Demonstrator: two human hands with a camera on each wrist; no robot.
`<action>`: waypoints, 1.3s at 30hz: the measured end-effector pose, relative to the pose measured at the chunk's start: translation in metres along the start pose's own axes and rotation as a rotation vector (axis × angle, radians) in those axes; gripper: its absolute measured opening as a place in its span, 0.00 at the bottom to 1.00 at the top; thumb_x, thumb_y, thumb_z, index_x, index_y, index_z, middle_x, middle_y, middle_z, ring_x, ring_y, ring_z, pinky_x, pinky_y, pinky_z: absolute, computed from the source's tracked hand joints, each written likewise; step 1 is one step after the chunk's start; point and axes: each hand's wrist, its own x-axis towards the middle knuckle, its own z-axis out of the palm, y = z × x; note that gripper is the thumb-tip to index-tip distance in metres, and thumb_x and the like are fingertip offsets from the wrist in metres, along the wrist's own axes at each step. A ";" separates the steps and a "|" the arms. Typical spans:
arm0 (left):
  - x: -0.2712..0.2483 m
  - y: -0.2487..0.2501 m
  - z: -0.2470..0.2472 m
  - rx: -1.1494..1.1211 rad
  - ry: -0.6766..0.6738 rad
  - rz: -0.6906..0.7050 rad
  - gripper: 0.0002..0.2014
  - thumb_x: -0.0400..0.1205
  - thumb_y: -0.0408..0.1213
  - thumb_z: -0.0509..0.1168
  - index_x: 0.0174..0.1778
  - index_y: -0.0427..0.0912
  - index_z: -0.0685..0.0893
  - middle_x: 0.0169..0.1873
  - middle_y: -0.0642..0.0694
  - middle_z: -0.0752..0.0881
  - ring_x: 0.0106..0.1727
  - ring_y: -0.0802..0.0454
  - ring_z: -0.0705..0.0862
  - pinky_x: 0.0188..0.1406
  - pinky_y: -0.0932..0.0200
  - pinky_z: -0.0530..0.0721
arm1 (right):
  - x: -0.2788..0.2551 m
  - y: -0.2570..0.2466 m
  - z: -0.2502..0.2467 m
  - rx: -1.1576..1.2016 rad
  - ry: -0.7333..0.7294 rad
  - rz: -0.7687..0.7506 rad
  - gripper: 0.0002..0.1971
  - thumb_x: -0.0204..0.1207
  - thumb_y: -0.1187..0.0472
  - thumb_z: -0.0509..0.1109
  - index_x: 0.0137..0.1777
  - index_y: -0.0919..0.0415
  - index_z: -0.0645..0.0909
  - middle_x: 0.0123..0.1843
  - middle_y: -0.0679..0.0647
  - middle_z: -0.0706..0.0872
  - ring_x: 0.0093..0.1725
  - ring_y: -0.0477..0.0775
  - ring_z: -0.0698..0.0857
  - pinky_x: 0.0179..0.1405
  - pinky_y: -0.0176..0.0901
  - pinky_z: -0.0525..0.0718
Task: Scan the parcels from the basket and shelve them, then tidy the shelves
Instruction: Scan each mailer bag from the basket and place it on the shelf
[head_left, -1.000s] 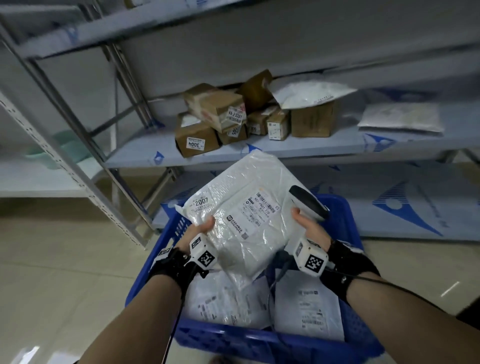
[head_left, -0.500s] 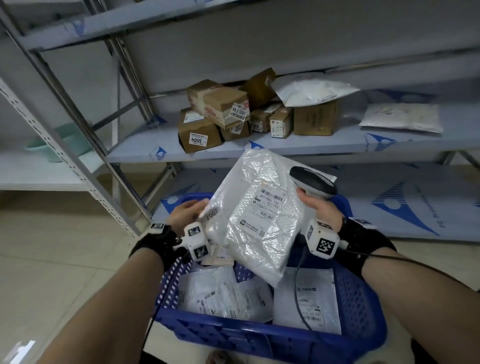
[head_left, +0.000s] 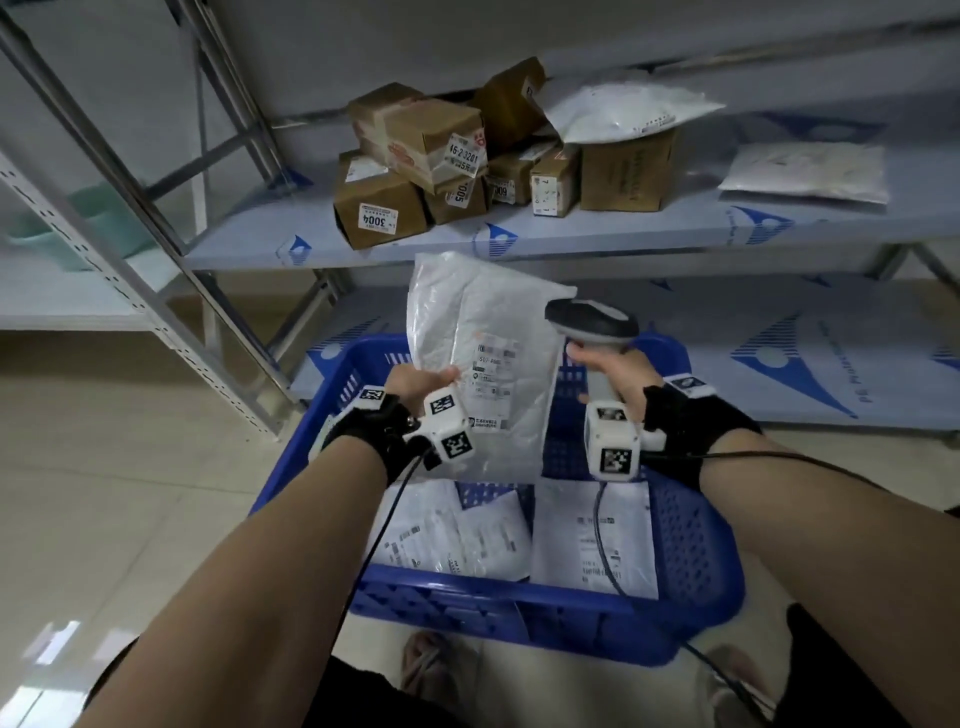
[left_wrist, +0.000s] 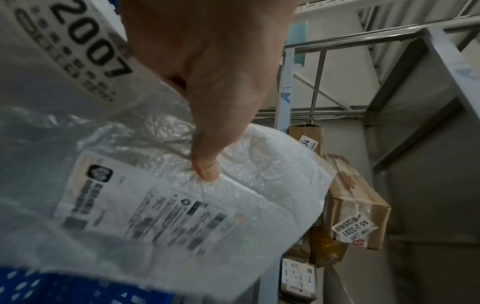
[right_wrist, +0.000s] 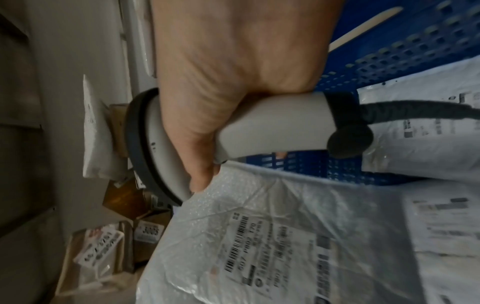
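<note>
My left hand (head_left: 420, 387) grips a white bubble-wrap parcel (head_left: 483, 358) by its left edge and holds it upright over the blue basket (head_left: 696, 540). Its shipping label (left_wrist: 145, 214) faces me, and a sticker reading 2007 (left_wrist: 91, 39) lies near my palm. My right hand (head_left: 610, 371) grips the grey barcode scanner (head_left: 589, 322) by the handle, just right of the parcel, its head (right_wrist: 153, 144) level with the parcel's upper part. Its cable (head_left: 608, 540) hangs into the basket. Several flat white parcels (head_left: 457, 530) lie on the basket floor.
Behind the basket stands a metal rack. Its middle shelf (head_left: 623, 234) carries a loose heap of brown cartons (head_left: 379, 208), a white mailer (head_left: 623, 114) on top and another flat mailer (head_left: 805, 174) at the right. A slanted rack post (head_left: 124, 280) stands to the left.
The left hand has swung the parcel from a tilted, label-up pose to upright and shifted its grip along the edge. The scanner rose slightly beside it. My view came closer to the shelves.
</note>
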 end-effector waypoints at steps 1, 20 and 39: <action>-0.002 -0.001 0.002 -0.038 0.030 -0.003 0.23 0.74 0.35 0.76 0.62 0.27 0.82 0.56 0.32 0.87 0.56 0.36 0.86 0.61 0.39 0.83 | -0.005 0.004 0.001 0.023 -0.036 0.038 0.16 0.75 0.62 0.75 0.60 0.67 0.82 0.53 0.63 0.87 0.52 0.62 0.86 0.53 0.54 0.86; -0.010 -0.013 0.001 -0.227 0.104 -0.087 0.26 0.78 0.42 0.73 0.66 0.27 0.79 0.42 0.35 0.86 0.33 0.44 0.82 0.50 0.49 0.81 | -0.026 0.035 0.020 -0.097 -0.061 0.134 0.06 0.75 0.68 0.71 0.37 0.68 0.80 0.27 0.60 0.79 0.22 0.52 0.75 0.19 0.36 0.75; -0.020 0.002 -0.002 -0.048 0.147 -0.028 0.21 0.80 0.44 0.70 0.59 0.30 0.78 0.44 0.38 0.86 0.52 0.38 0.86 0.59 0.44 0.84 | -0.027 0.028 0.021 -0.143 -0.108 0.118 0.07 0.75 0.68 0.70 0.35 0.67 0.80 0.28 0.59 0.79 0.24 0.52 0.75 0.26 0.41 0.74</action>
